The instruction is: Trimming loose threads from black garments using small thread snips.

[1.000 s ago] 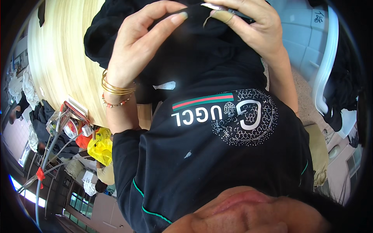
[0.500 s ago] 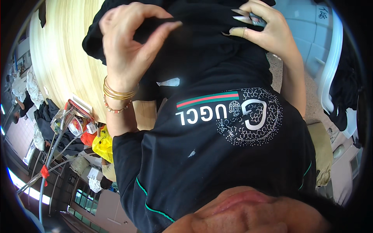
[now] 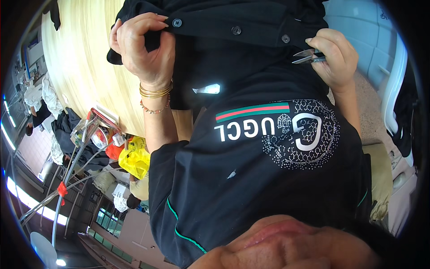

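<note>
Currently holding a black cloth garment with a button band (image 3: 204, 33) across the top centre of the frame, spread between both hands. Left grip: pinching the band's upper-left end between thumb and fingers of the left hand (image 3: 145, 49), right beside a round dark button (image 3: 177, 23). Right grip: closed around small metal thread snips (image 3: 311, 57), in the right hand (image 3: 333, 56) at upper right; blades pointing left, slightly apart, just below the band. Also keeping a right fingertip at the garment's edge; can't tell how firmly. Showing two more dark buttons along the band, between the hands. Wearing thin gold bangles (image 3: 154, 91) on the left wrist, plus a black printed T-shirt (image 3: 264, 193) filling lower centre. Near centre, above the shirt print: small shiny pale scrap (image 3: 208, 88). At upper left, pale wood-grain bench (image 3: 80, 58); at upper right, light-blue plastic tub (image 3: 358, 45). Lower left of centre: crumpled yellow plastic bag (image 3: 134, 158).
</note>
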